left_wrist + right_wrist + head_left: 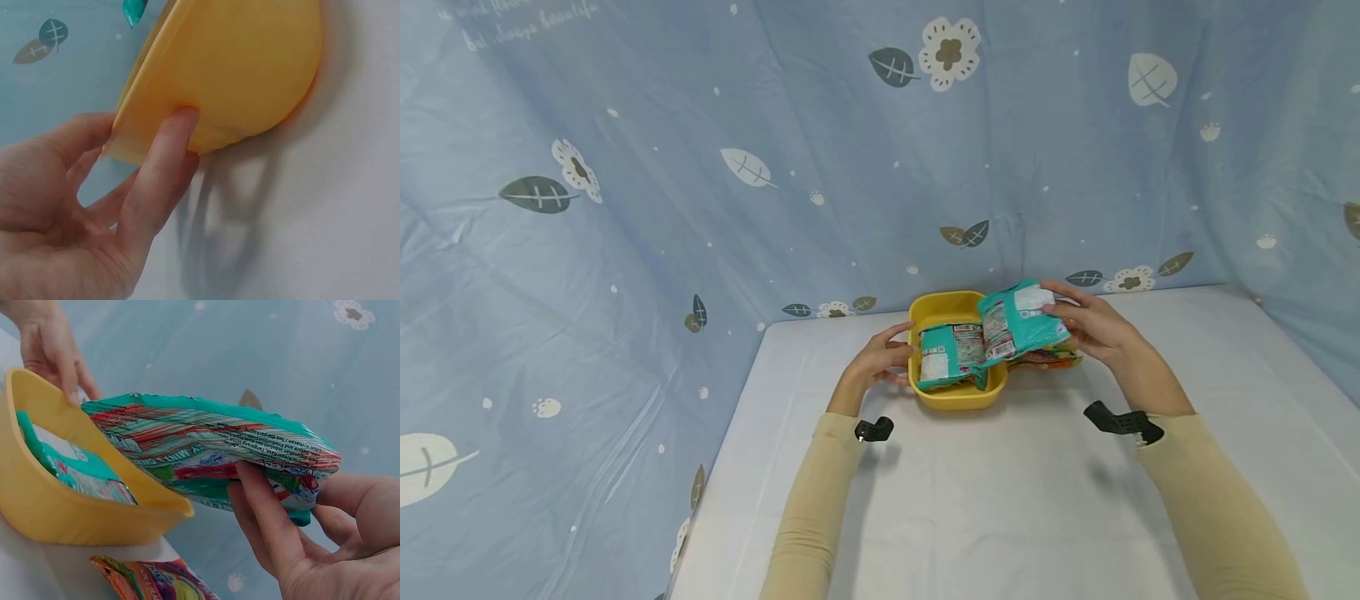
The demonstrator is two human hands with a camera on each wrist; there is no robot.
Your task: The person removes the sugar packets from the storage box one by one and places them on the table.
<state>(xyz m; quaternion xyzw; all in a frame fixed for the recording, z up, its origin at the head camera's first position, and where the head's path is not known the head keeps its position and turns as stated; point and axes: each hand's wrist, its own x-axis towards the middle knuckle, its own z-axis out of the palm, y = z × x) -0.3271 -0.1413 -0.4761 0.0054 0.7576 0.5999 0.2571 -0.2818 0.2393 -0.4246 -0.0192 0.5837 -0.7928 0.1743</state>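
A yellow bowl (pixel 955 310) sits on the white table toward the back, with one teal snack packet (pixel 949 355) lying inside it. My left hand (pixel 883 354) steadies the bowl's (pixel 250 69) left rim, its fingers (pixel 164 164) straight against the outer wall. My right hand (pixel 1093 327) grips a second teal packet (pixel 1021 321) and holds it tilted over the bowl's right edge. In the right wrist view that packet (pixel 212 450) rests across the bowl's rim (pixel 81 512), with my fingers (pixel 265 509) curled under it. An orange packet (pixel 1051 358) lies on the table beside the bowl.
A blue curtain (pixel 700 167) printed with leaves and flowers hangs close behind and to the left of the white table (pixel 1000 500). The colourful packet (pixel 156 581) shows just below the bowl in the right wrist view.
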